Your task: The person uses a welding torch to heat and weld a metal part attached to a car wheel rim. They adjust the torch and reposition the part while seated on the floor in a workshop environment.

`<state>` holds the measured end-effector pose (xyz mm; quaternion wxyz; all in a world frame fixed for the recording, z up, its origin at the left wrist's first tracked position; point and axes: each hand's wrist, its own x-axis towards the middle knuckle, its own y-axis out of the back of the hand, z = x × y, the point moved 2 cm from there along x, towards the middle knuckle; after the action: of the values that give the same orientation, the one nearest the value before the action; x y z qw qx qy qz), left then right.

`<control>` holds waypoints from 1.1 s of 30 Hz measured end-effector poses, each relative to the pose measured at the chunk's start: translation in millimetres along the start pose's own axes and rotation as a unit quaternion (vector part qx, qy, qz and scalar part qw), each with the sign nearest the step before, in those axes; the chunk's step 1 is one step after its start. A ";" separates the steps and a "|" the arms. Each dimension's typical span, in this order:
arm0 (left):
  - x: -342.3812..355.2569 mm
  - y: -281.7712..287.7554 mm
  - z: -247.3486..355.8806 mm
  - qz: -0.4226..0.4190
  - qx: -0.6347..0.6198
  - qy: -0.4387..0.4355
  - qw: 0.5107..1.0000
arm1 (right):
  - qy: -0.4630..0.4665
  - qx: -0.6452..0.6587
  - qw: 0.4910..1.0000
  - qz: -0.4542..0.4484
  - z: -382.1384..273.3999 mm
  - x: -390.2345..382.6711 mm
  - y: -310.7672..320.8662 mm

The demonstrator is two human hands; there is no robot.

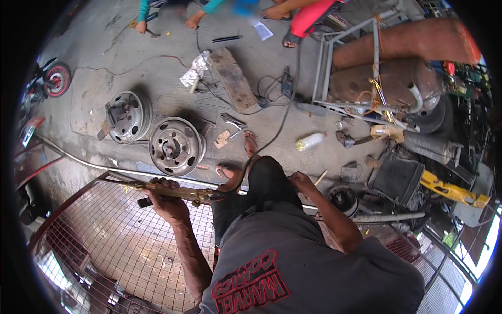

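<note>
My left hand (168,203) is wrapped round a brass cutting torch (197,194), held level with its tip toward the left. A dark hose (277,133) runs from the torch past my left leg and away over the concrete. By my right knee hangs my right hand (301,181), fingers curled in; whether they hold anything is hidden. Ahead of the torch, a steel wheel rim (175,146) leans on the floor with a short metal piece at its hub. Beyond it, to the left, lies a second wheel rim (125,118).
Rusty cylinders (384,81) lie by a metal frame (320,68) at right. A wooden plank (232,78), corded power tool (286,83), pliers (231,120) and plastic bottle (311,141) are on the floor. Wire mesh (125,246) is at my left. Other people's hands (194,21) show at the top.
</note>
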<state>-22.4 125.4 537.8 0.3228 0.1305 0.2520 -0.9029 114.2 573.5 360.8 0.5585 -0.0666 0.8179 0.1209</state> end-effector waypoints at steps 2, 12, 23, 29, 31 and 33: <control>-4.8 4.3 -1.9 -0.013 0.011 0.012 1.000 | 0.007 0.056 0.998 -0.038 15.7 -15.2 -7.6; 2.2 -24.6 -3.4 -0.029 0.041 0.022 0.998 | 0.209 -0.001 0.975 -0.077 57.9 11.9 -36.3; 14.2 -54.3 11.0 -0.052 0.051 0.005 0.997 | 0.185 -0.524 0.829 0.059 7.9 122.5 -56.6; 12.5 -52.6 17.1 -0.033 0.067 -0.016 0.997 | 0.242 -0.394 0.885 0.052 -19.7 89.1 -43.6; 14.4 -52.5 12.2 -0.046 0.050 -0.015 0.998 | 0.221 -0.305 0.923 0.076 18.5 114.0 -31.6; 15.7 -64.4 6.9 -0.052 0.043 -0.012 0.998 | 0.165 -0.150 0.973 0.051 56.9 147.6 -20.5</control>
<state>-76.6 156.4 561.2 0.2723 0.1200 0.2160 -0.9299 116.0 573.1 201.2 0.3927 -0.1266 0.8735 0.2582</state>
